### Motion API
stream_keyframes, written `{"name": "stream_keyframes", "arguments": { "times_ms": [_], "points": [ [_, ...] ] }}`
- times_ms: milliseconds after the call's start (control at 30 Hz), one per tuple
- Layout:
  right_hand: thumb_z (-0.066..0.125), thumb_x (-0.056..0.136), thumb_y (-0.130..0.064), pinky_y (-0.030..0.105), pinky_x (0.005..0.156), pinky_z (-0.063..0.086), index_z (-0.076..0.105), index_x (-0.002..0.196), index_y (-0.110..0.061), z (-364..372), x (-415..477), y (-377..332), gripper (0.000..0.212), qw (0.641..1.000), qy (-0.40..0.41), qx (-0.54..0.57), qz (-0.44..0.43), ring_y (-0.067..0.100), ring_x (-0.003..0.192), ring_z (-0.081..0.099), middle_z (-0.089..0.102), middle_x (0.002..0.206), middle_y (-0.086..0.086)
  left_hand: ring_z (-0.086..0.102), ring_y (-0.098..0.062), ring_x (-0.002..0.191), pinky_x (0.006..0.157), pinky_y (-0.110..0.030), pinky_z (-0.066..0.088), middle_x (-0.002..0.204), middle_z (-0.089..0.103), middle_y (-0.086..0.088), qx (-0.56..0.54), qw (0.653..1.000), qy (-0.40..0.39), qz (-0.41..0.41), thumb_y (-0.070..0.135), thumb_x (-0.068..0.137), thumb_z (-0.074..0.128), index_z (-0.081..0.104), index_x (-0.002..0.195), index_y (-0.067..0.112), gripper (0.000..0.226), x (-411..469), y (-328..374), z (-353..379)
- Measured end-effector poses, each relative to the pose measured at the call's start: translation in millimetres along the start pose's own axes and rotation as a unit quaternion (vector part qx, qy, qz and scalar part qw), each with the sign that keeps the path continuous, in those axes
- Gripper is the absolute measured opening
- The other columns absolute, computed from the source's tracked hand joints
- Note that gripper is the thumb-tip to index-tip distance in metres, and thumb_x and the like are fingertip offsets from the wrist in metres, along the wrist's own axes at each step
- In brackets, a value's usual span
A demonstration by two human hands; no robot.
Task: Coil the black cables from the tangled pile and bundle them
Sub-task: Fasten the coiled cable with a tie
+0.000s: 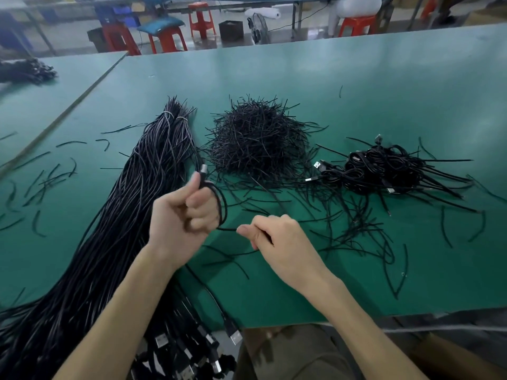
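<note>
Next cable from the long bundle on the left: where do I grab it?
Pinch one just behind its plug at the near edge of the table, coming from your side. The bundle is tied at its far end, while the plugs hang loose and separate.

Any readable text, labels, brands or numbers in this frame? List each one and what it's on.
None can be read.
USB plugs at the near table edge: no marking can be made out.
Blue bins and dark box at the back: too blurred to show any label.
Cable being coiled, green table: no print visible.
</note>
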State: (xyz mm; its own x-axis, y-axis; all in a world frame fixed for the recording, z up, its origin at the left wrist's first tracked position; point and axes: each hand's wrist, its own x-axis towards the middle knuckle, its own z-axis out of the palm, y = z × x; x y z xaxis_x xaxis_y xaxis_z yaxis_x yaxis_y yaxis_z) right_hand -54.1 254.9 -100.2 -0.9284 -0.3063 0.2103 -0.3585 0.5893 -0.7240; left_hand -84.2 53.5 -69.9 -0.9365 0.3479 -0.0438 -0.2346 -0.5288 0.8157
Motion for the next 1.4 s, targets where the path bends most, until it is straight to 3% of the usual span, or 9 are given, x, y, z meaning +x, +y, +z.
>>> {"name": "stream_keyframes", "arguments": {
  "times_ms": [67,200,300,433,633,767,967,1167,1400],
  "points": [
    [0.053,0.101,-0.043,0.034,0.078,0.044,0.059,0.068,-0.017,0.8,0.1,-0.8,0.043,0.993,0.092,-0.067,-0.023,0.016,0.064,0.048,0.059,0.063,-0.004,0.026,-0.007,0.045,0.043,-0.018,0.024,0.051,0.037,0.010,0.221,0.973,-0.010,0.058,0.039,0.092,0.061,0.051,0.053,0.027,0.042,-0.1,-11.5,8.9],
    [0.065,0.098,-0.020,0.041,0.073,0.045,0.062,0.067,-0.009,3.7,2.9,-2.8,0.033,0.963,0.200,-0.176,-0.025,0.021,0.062,0.044,0.050,0.058,-0.003,0.041,-0.008,0.047,0.050,-0.023,0.030,0.052,0.046,0.011,0.573,0.801,-0.021,0.173,0.047,0.102,0.042,0.052,0.059,0.026,0.048,2.3,-24.6,17.4],
    [0.035,0.107,-0.041,0.042,0.082,0.040,0.055,0.070,-0.013,-1.6,4.3,1.7,0.051,0.979,0.173,-0.101,0.019,0.022,0.070,0.048,0.057,0.064,-0.002,0.047,-0.016,0.044,0.048,-0.035,0.040,0.050,0.048,0.008,0.699,0.684,0.009,0.208,0.041,0.106,0.039,0.054,0.066,0.014,0.051,0.1,-19.7,5.2],
    [0.033,0.108,-0.041,0.039,0.085,0.039,0.053,0.072,-0.015,-3.5,1.8,-1.1,0.049,0.984,0.175,-0.014,-0.005,0.019,0.071,0.046,0.050,0.065,-0.010,0.049,-0.021,0.057,0.055,-0.039,0.041,0.062,0.052,0.004,0.738,0.637,0.021,0.221,0.041,0.107,0.037,0.054,0.073,0.007,0.050,0.9,-23.5,9.0],
    [0.042,0.107,-0.023,0.040,0.085,0.038,0.061,0.085,-0.011,-3.7,-3.2,-7.1,0.031,0.991,0.115,0.014,-0.061,0.014,0.079,0.043,0.053,0.076,-0.011,0.066,-0.012,0.121,0.101,-0.032,0.053,0.128,0.070,0.004,0.612,0.749,0.032,0.254,0.030,0.108,0.046,0.070,0.119,0.004,0.037,2.3,-30.1,9.4],
    [0.045,0.106,-0.024,0.043,0.085,0.040,0.061,0.091,-0.009,-4.8,-2.8,-9.6,0.027,0.996,0.052,0.027,-0.071,0.010,0.080,0.039,0.052,0.075,-0.013,0.070,-0.018,0.116,0.100,-0.035,0.054,0.120,0.076,-0.001,0.464,0.862,0.028,0.203,0.019,0.106,0.051,0.073,0.118,0.003,0.030,4.9,-32.2,16.6],
    [0.060,0.102,-0.020,0.037,0.090,0.044,0.075,0.098,-0.010,-3.7,1.1,-8.4,0.019,0.994,0.063,0.064,-0.058,0.008,0.094,0.053,0.052,0.077,-0.028,0.066,-0.043,0.117,0.093,-0.048,0.058,0.120,0.070,-0.027,0.240,0.962,-0.010,0.126,0.025,0.106,0.047,0.065,0.104,-0.007,0.037,3.4,-27.5,19.5],
    [0.055,0.100,-0.046,0.037,0.081,0.045,0.072,0.084,-0.013,-3.2,1.1,-5.7,0.041,0.999,0.045,-0.001,0.020,0.016,0.084,0.052,0.064,0.068,-0.003,0.070,-0.024,0.085,0.082,-0.035,0.057,0.094,0.072,-0.009,0.122,0.988,-0.045,0.080,0.041,0.104,0.048,0.063,0.085,0.018,0.034,5.4,-19.9,14.7],
    [0.057,0.100,-0.041,0.034,0.089,0.047,0.053,0.137,-0.014,-1.8,-3.0,-15.1,0.046,0.999,0.023,-0.021,-0.019,0.019,0.100,0.059,0.065,0.107,-0.003,0.048,-0.009,0.053,0.066,-0.025,0.045,0.070,0.050,0.004,0.113,0.991,-0.071,0.020,0.045,0.103,0.049,0.055,0.080,0.020,0.034,1.2,-18.4,13.9]
  ]
}}
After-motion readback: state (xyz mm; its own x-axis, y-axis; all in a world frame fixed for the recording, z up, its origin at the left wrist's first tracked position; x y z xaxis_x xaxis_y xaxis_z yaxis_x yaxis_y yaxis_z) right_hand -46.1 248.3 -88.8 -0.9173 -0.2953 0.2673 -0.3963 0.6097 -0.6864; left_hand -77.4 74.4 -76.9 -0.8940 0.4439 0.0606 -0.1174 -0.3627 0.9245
